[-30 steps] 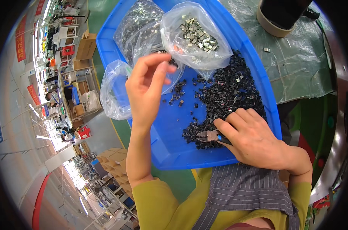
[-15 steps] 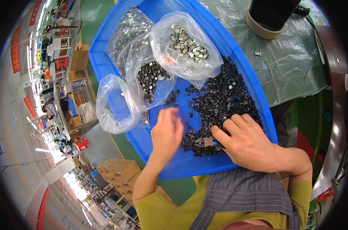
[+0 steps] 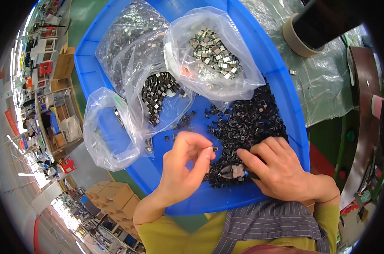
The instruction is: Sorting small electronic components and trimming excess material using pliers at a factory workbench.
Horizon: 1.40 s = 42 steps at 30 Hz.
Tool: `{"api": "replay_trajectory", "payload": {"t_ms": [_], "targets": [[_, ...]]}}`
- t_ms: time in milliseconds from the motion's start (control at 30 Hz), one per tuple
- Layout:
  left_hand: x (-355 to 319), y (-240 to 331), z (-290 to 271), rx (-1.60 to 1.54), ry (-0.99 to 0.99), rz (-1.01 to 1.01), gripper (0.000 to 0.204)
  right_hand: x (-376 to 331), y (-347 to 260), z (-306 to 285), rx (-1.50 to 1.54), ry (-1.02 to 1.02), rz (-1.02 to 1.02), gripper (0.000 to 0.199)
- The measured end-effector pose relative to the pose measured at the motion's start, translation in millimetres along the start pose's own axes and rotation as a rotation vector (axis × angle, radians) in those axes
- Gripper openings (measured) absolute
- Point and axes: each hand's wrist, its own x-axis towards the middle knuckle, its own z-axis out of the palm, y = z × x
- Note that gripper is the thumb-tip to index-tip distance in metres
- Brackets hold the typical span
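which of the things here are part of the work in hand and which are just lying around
In use: left hand pinching a small dark part; right hand holding small pliers; loose black parts; blue plastic tray.
Lying about: beige tape roll; clear plastic sheet.

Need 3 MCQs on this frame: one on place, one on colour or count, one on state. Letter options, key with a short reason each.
1. Where does the loose pile of small black parts lie?
A. on the bare blue tray floor
B. inside a plastic bag
C. on the green floor

2. What colour is the tray?
A. red
B. blue
C. grey

3. What is the left hand doing?
A. lying flat and empty
B. gripping the tape roll
C. pinching a small part between its fingertips

Key: 1 A, the pile sits bare on the tray beside the bags; 2 B, rim and floor are blue; 3 C, thumb and fingers close on a tiny piece, while the right hand holds a small tool on the pile.
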Motion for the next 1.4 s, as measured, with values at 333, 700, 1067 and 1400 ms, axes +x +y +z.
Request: {"api": "replay_trajectory", "payload": {"t_ms": [333,700,1067,1400], "targets": [[29.0,1.3,-15.1,-0.691,-0.04,-0.273,0.014,-0.4,-1.8,-0.2,0.015,-0.057,-0.018,0.042],[147.0,23.5,7.5,1.222,0.517,0.5,0.01,-8.4,2.5,-1.9,0.056,0.009,-0.127,0.041],[164.9,17.8,13.1,1.477,0.55,0.513,0.003,-17.8,5.2,-3.1,0.086,0.013,-0.176,0.042],[176.2,26.6,9.3,1.438,0.49,0.379,0.013,-14.4,5.1,-4.0,0.065,0.004,-0.16,0.042]]}}
